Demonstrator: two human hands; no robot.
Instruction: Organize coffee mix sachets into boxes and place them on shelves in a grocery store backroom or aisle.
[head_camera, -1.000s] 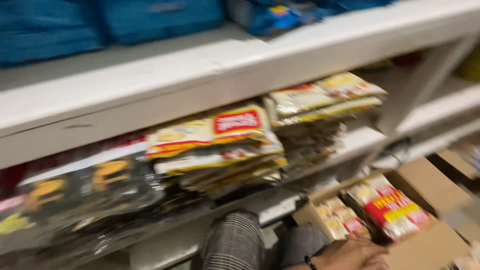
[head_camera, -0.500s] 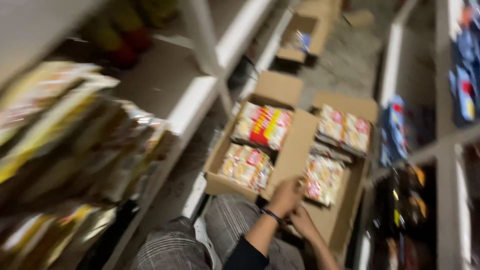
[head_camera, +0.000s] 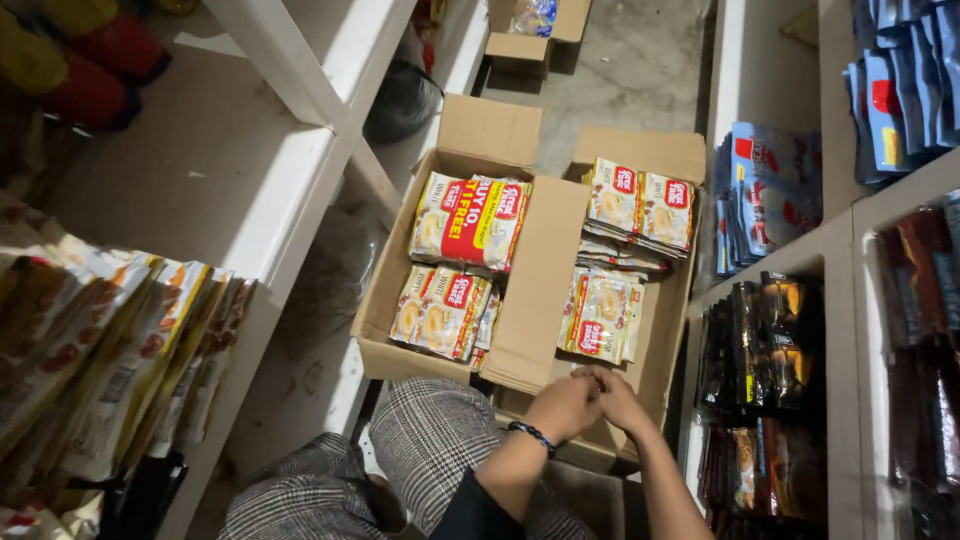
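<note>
Two hands meeting at near edge of right cardboard box (head_camera: 660, 380), left hand (head_camera: 562, 405) and right hand (head_camera: 618, 398) pressing together, fingers closing over each other; cannot tell if anything is pinched between. Nearest sachet pack (head_camera: 602, 315) lying just beyond hands, toward box's far wall, long axis running away from person. Right hand sitting marginally nearer. More packs (head_camera: 640, 200) stacking at far end. Left box (head_camera: 385, 345) adjoining, flap between. Boxes resting on floor (head_camera: 640, 70), narrow aisle between white shelves (head_camera: 290, 190).
</note>
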